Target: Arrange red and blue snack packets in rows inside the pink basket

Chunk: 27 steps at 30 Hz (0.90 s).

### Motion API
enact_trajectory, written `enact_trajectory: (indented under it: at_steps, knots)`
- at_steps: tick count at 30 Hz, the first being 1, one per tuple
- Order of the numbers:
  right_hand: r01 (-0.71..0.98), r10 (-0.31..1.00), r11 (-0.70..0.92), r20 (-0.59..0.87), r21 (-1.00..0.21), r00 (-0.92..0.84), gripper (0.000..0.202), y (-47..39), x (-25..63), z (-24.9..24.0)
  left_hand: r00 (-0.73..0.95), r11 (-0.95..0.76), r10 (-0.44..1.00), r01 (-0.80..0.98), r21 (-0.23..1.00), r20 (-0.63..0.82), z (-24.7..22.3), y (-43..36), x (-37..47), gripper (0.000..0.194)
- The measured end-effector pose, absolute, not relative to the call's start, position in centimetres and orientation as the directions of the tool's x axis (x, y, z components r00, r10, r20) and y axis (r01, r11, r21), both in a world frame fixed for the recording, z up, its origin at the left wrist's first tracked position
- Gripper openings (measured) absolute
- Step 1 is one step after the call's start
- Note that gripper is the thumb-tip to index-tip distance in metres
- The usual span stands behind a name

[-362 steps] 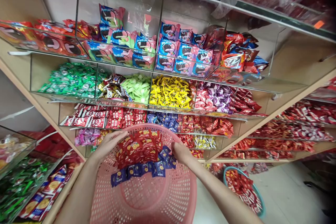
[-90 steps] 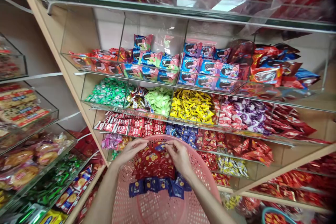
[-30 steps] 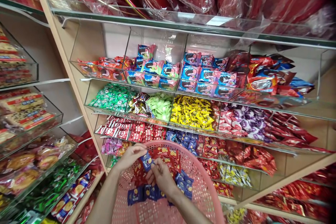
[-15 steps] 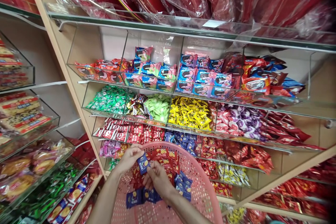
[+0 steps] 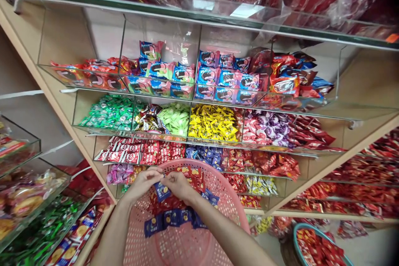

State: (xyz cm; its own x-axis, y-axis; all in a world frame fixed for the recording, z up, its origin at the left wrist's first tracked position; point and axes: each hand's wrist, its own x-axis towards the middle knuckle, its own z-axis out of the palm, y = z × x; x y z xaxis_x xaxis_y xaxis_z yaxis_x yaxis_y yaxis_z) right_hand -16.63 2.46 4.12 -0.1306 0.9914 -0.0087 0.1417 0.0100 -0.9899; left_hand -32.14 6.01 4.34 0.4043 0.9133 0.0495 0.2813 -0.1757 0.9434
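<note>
Over a pink perforated basket (image 5: 232, 199), my left hand (image 5: 145, 183) and my right hand (image 5: 179, 185) meet with pinched fingers at the top edge of a small blue packet (image 5: 162, 191). The packet hangs below the fingertips of both hands. Inside the basket, a row of blue packets (image 5: 154, 224) lies below my hands, partly behind my right forearm. Red packets (image 5: 195, 173) are heaped towards the basket's far side, and more blue packets (image 5: 210, 197) lie to the right of my right wrist.
Glass shelves ahead hold yellow packets (image 5: 213, 124), green sweets (image 5: 110, 113) and blue-pink packs (image 5: 207, 74). Wooden dividers (image 5: 59, 104) slope at both sides. A teal-rimmed basket (image 5: 296, 237) with red packets stands on the floor at lower right.
The view has shifted, bringing the teal-rimmed basket in at lower right. My right hand has moved up to the packet's top edge, beside my left fingertips.
</note>
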Motion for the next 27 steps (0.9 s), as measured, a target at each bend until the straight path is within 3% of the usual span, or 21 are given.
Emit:
enact_trajectory:
  at_steps: [5, 13, 19, 23, 25, 27]
  knots:
    - [0.027, 0.993, -0.046, -0.049, -0.999, -0.105, 0.034, 1.7, -13.5, 5.2, 0.321, -0.081, 0.947, 0.274, 0.958, -0.012, 5.1, 5.7, -31.6, 0.039]
    - [0.016, 0.983, -0.124, -0.121, -0.992, 0.137, 0.034, -1.5, -1.6, 4.6, 0.324, -0.048, 0.944, 0.3, 0.953, -0.055, 5.4, 5.6, -31.6, 0.04]
    - [0.322, 0.982, -0.062, 0.0, -0.945, 0.19, 0.028, -3.5, 0.1, 2.9, 0.322, -0.044, 0.945, 0.308, 0.95, -0.061, 5.2, 5.7, -31.5, 0.042]
    - [0.569, 0.969, -0.013, 0.129, -0.822, 0.209, 0.02, -3.4, -1.2, 1.6, 0.318, -0.026, 0.944, 0.327, 0.945, -0.084, 5.1, 5.8, -31.6, 0.044]
    - [0.661, 0.975, -0.015, 0.135, -0.75, 0.176, 0.009, -3.1, -1.7, 1.0, 0.32, -0.023, 0.943, 0.33, 0.944, -0.09, 5.1, 5.8, -31.6, 0.044]
    - [0.722, 0.983, -0.03, 0.112, -0.691, 0.147, 0.012, -2.8, -2.0, 0.4, 0.32, -0.02, 0.943, 0.332, 0.943, -0.092, 5.1, 5.8, -31.6, 0.043]
